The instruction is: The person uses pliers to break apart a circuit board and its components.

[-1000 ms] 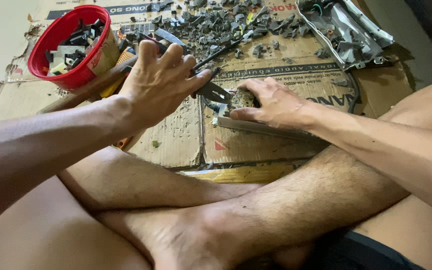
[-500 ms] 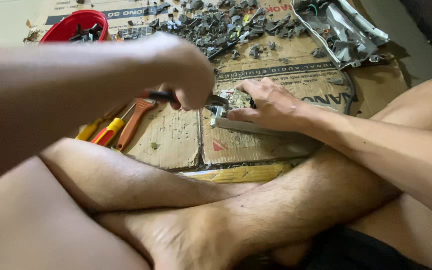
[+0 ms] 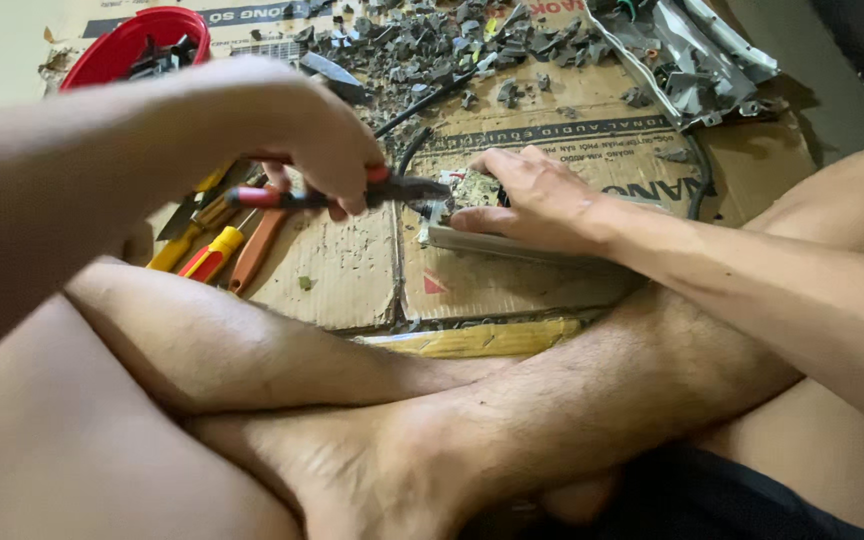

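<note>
My left hand (image 3: 317, 140) grips red-handled pliers (image 3: 392, 190), whose dark jaws point right at a flat grey device (image 3: 492, 243) lying on cardboard (image 3: 352, 270). My right hand (image 3: 537, 195) presses down on top of that device, fingers spread over its left end. The jaws touch or nearly touch the device's left edge near my right fingertips. I sit cross-legged, with my bare legs in the foreground below both hands.
A red bowl (image 3: 117, 45) with dark parts stands at the far left. Several screwdrivers with yellow, red and orange handles (image 3: 212, 250) lie left of the pliers. A heap of grey broken pieces (image 3: 452, 40) and bent metal scrap (image 3: 692, 60) fill the far side. A black cable (image 3: 422, 105) runs there.
My left hand was open above the tools, then closed on the red-handled pliers and brought them right to the device. My right hand stayed on the device.
</note>
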